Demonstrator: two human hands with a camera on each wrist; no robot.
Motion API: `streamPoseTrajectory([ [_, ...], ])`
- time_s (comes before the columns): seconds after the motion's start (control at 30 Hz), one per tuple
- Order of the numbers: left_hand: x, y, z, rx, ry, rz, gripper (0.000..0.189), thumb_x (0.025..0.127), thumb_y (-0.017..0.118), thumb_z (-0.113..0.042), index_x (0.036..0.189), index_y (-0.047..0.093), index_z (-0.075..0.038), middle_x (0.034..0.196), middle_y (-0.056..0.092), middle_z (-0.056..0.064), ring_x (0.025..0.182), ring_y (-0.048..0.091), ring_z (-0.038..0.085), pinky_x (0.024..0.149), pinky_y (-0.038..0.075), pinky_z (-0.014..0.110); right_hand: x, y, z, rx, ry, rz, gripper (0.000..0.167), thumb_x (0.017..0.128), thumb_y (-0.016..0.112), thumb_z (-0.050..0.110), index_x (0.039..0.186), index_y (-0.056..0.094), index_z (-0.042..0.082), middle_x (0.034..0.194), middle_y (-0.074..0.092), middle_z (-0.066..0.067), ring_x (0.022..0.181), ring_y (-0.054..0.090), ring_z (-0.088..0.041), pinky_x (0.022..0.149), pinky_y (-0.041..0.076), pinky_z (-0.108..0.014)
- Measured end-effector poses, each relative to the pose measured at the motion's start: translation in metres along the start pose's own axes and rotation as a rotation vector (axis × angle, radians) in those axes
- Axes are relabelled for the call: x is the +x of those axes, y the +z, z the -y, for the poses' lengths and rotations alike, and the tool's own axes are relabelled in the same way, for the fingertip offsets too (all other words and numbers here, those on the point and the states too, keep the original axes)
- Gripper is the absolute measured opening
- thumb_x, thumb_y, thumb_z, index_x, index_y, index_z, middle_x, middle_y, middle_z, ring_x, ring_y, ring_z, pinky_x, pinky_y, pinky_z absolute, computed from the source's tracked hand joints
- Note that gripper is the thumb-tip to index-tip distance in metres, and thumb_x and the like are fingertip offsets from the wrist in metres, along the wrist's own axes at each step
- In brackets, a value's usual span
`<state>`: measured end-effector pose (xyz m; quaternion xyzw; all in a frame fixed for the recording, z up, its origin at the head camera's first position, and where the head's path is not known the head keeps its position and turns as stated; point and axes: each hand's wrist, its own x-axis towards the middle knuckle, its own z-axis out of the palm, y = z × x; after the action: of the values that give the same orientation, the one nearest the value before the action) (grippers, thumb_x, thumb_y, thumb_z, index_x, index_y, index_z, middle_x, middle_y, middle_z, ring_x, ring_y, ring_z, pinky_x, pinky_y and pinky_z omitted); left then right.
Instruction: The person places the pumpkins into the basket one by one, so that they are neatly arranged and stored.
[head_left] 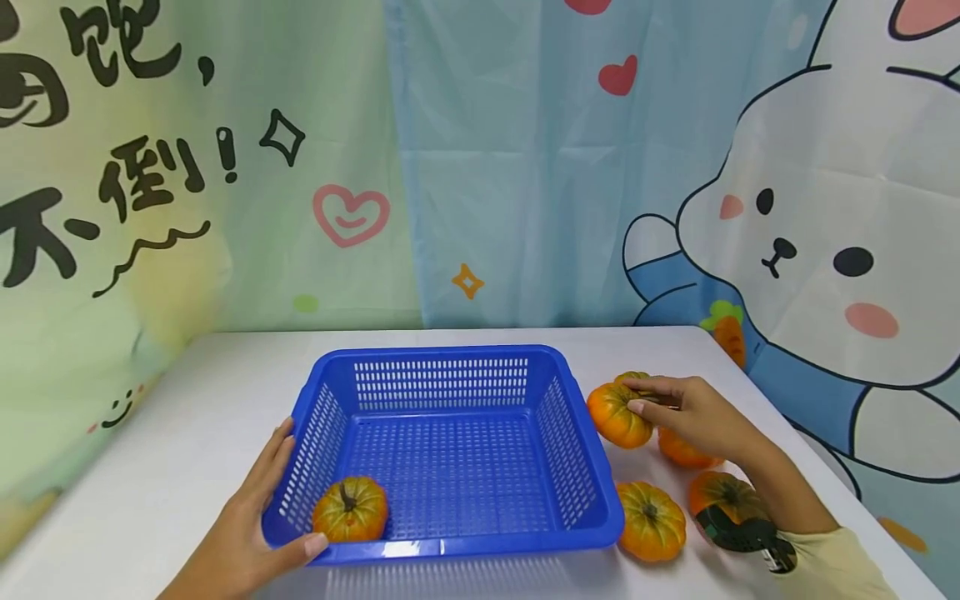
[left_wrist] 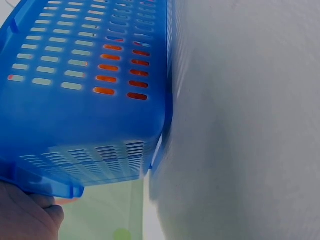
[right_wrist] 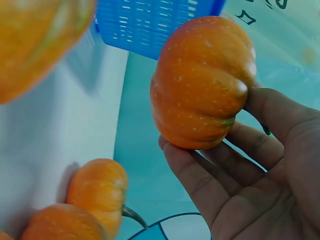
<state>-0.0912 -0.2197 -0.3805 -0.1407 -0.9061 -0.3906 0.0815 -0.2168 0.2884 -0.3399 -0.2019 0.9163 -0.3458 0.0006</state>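
A blue plastic basket (head_left: 450, 546) with slotted walls stands on the white table. My left hand (head_left: 251, 508) holds its near left corner, thumb over the front rim and fingers along the left side; the left wrist view shows those fingers (left_wrist: 47, 210) at the rim. Inside, in the near left corner, lies an orange-green pumpkin (head_left: 351, 510). Just outside the basket's right rim, my right hand (head_left: 693, 412) grips another pumpkin (head_left: 618, 417) between thumb and fingers. The right wrist view shows this held pumpkin (right_wrist: 205, 82) raised, its dark stem toward the palm.
Several more pumpkins sit right of the basket: one by its near right corner (head_left: 651, 521), one under my right forearm (head_left: 723, 496), one below the hand (head_left: 686, 450) and one partly hidden behind the held one (head_left: 632, 377). A printed curtain (head_left: 510, 167) hangs behind the table.
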Motion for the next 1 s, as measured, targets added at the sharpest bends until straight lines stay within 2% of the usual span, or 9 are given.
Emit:
streamPoseTrajectory([
  [0.27, 0.001, 0.0, 0.0, 0.01, -0.003, 0.001, 0.104, 0.078, 0.075, -0.033, 0.157, 0.012, -0.011, 0.163, 0.002, 0.003, 0.142, 0.014, 0.048, 0.092, 0.028, 0.076, 0.002, -0.01, 0.004, 0.031, -0.013, -0.041, 0.046, 0.097, 0.061, 0.027, 0.134, 0.057, -0.002, 0.125, 0.061, -0.022, 0.102, 0.065, -0.031, 0.078, 0.056, -0.03],
  [0.5, 0.001, -0.001, 0.001, 0.011, -0.024, 0.013, 0.103, 0.079, 0.075, -0.034, 0.157, 0.011, -0.011, 0.163, 0.0, 0.003, 0.142, 0.013, 0.048, 0.093, 0.028, 0.076, 0.006, -0.016, 0.019, 0.014, -0.016, -0.062, 0.047, 0.098, 0.06, 0.03, 0.135, 0.057, 0.0, 0.126, 0.061, -0.02, 0.109, 0.062, -0.036, 0.082, 0.055, -0.034],
  [0.73, 0.001, -0.001, 0.001, -0.003, -0.003, 0.005, 0.103, 0.078, 0.075, -0.031, 0.157, 0.012, -0.009, 0.163, 0.0, 0.003, 0.142, 0.013, 0.049, 0.093, 0.028, 0.076, 0.015, -0.015, 0.033, 0.033, -0.06, -0.053, 0.045, 0.097, 0.061, 0.028, 0.134, 0.058, 0.003, 0.123, 0.064, -0.016, 0.108, 0.063, -0.032, 0.082, 0.055, -0.03],
  [1.0, 0.002, -0.002, 0.0, 0.001, -0.048, 0.028, 0.102, 0.08, 0.073, -0.035, 0.157, 0.01, -0.01, 0.163, -0.001, 0.004, 0.141, 0.013, 0.049, 0.093, 0.027, 0.075, 0.026, -0.008, 0.047, 0.076, -0.111, -0.018, 0.044, 0.096, 0.063, 0.026, 0.134, 0.059, 0.004, 0.122, 0.065, -0.013, 0.105, 0.066, -0.029, 0.08, 0.056, -0.03],
])
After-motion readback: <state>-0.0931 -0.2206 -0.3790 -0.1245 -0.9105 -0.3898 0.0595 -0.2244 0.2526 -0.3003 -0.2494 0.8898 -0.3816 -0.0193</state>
